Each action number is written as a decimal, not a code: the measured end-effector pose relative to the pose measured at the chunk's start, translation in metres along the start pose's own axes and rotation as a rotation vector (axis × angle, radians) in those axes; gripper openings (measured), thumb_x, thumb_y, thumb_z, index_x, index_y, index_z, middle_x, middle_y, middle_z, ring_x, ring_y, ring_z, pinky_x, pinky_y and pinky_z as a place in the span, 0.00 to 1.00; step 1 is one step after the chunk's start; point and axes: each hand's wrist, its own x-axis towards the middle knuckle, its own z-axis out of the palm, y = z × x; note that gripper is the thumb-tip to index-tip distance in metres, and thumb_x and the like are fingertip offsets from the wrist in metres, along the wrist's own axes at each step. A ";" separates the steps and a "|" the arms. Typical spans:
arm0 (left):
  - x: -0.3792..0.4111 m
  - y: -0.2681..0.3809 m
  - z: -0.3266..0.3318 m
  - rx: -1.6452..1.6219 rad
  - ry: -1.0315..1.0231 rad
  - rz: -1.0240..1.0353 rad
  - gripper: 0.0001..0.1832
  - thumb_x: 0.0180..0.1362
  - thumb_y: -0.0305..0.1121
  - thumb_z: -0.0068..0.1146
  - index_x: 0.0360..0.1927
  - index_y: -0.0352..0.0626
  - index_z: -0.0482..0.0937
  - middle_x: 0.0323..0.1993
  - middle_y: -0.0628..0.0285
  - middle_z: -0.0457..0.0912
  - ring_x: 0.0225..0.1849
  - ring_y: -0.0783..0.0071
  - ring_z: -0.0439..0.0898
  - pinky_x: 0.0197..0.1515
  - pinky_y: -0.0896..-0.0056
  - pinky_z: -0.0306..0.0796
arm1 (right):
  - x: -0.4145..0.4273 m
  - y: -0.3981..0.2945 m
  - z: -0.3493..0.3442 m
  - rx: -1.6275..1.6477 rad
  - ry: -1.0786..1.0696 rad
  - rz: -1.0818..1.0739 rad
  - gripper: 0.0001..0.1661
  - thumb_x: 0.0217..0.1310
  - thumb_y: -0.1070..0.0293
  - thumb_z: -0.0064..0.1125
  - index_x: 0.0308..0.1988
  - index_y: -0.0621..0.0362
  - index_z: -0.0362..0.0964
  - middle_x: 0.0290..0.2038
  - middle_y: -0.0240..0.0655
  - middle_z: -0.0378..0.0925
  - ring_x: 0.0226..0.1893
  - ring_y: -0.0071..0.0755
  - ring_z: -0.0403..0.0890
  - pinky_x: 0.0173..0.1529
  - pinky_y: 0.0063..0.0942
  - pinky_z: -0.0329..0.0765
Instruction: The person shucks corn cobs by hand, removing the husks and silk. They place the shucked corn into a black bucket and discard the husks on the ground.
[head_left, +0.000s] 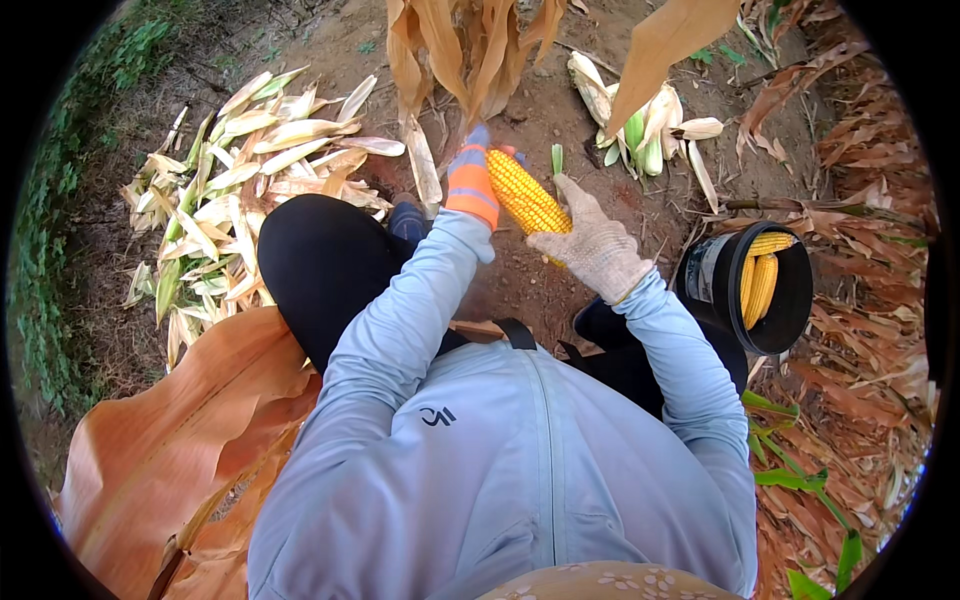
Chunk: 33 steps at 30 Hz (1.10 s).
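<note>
A husked ear of yellow corn (527, 196) slants between my two gloved hands. My right hand (596, 240), in a beige knit glove, grips its lower end with the thumb and fingers around it. At its upper end is my left hand (472, 176), in an orange and purple striped glove; its fingers are blurred and partly hidden, so its hold on the ear is unclear. On the right, a black plastic bucket (772, 341) lies tipped with its mouth towards me, with several husked corn ears (761, 285) inside.
Pale corn husks (247, 165) lie in a large heap at the left, and a smaller husk pile (652, 127) is at the upper right. Dry corn leaves (472, 52) hang ahead of my hands; a broad dry leaf (172, 435) is at the lower left. Bare soil lies between my knees.
</note>
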 end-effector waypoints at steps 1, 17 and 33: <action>-0.002 0.000 0.002 -0.018 0.010 -0.019 0.16 0.58 0.50 0.52 0.36 0.47 0.75 0.29 0.59 0.79 0.31 0.67 0.76 0.34 0.64 0.72 | -0.003 -0.009 0.003 -0.049 -0.024 0.023 0.45 0.48 0.48 0.63 0.62 0.54 0.56 0.53 0.49 0.70 0.53 0.45 0.73 0.54 0.35 0.70; 0.013 0.034 0.013 -0.025 -0.022 0.041 0.16 0.62 0.44 0.47 0.31 0.39 0.69 0.27 0.55 0.75 0.31 0.56 0.77 0.34 0.56 0.75 | -0.016 -0.002 -0.013 1.189 -0.486 0.250 0.28 0.64 0.47 0.46 0.50 0.61 0.65 0.34 0.38 0.76 0.27 0.28 0.80 0.27 0.23 0.79; 0.095 0.196 0.010 1.569 -0.003 0.095 0.26 0.53 0.49 0.58 0.48 0.38 0.76 0.37 0.50 0.81 0.36 0.60 0.81 0.41 0.62 0.75 | -0.010 0.010 -0.059 1.650 -0.052 0.283 0.30 0.61 0.43 0.50 0.48 0.59 0.67 0.33 0.38 0.75 0.26 0.29 0.78 0.25 0.24 0.79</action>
